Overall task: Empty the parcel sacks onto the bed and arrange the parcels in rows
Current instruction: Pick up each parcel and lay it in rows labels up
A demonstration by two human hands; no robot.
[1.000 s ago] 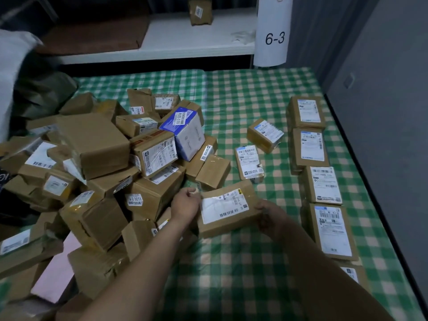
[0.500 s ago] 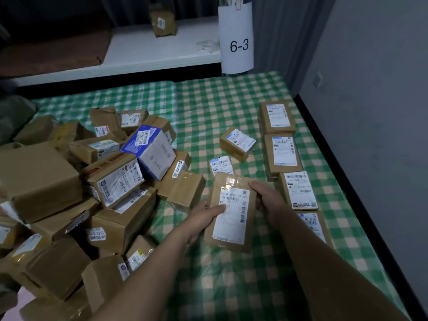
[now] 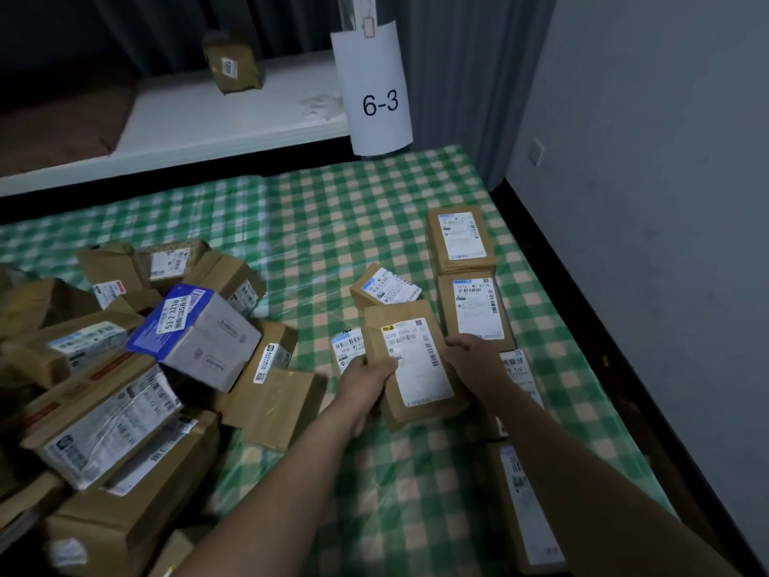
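I hold a flat brown parcel (image 3: 416,364) with a white label facing up, just above the green checked bed (image 3: 333,226). My left hand (image 3: 368,378) grips its left edge and my right hand (image 3: 474,360) grips its right edge. To the right, several labelled parcels lie in a row (image 3: 474,310) along the bed's right side, partly hidden by my right arm. A small parcel (image 3: 385,287) and a white-labelled one (image 3: 347,351) lie just behind the held parcel. A loose heap of brown parcels (image 3: 108,414) with a blue-and-grey box (image 3: 199,331) fills the left.
A white shelf (image 3: 208,114) runs behind the bed with one brown parcel (image 3: 233,62) on it. A white sign marked 6-3 (image 3: 376,89) hangs at the shelf's right end. A grey wall (image 3: 645,202) and black border close the bed's right side.
The parcel was lifted off the heap's edge, turned from lying crosswise to lengthwise, and carried right and farther away toward the row. Both hands kept their grip.
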